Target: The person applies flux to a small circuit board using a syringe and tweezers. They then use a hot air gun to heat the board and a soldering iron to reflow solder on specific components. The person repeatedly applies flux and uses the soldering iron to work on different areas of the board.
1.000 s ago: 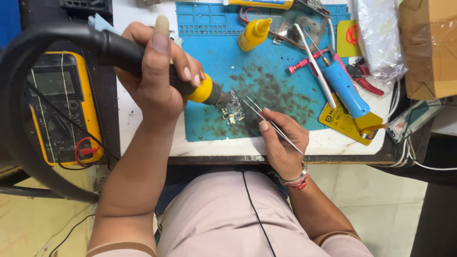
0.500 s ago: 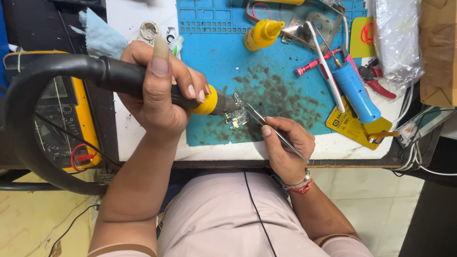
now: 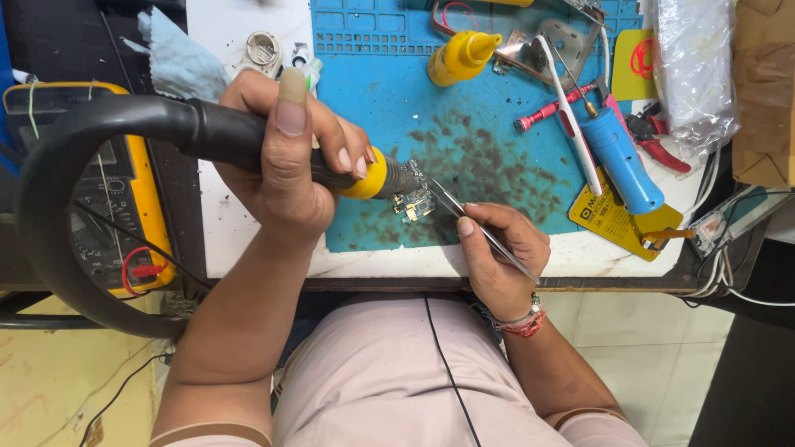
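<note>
My left hand (image 3: 286, 157) grips a black hot-air wand with a yellow collar (image 3: 368, 178); its metal nozzle points right at a small circuit board (image 3: 414, 201) lying on the stained blue work mat (image 3: 489, 157). My right hand (image 3: 497, 252) pinches metal tweezers (image 3: 464, 215), whose tips reach the board's right edge. A thick black hose (image 3: 50, 207) loops from the wand off to the left.
A yellow multimeter (image 3: 116, 199) with red and black leads sits at the left. A yellow squeeze bottle (image 3: 460, 56), a white toothbrush (image 3: 567, 116), a blue cylinder tool (image 3: 617, 157), red cutters (image 3: 658, 141) and a plastic bag (image 3: 691, 66) crowd the mat's far right.
The view has closed in and shifted slightly. Both hands stay on the board, with the nozzle and tweezer tips nearly unmoved relative to it.
</note>
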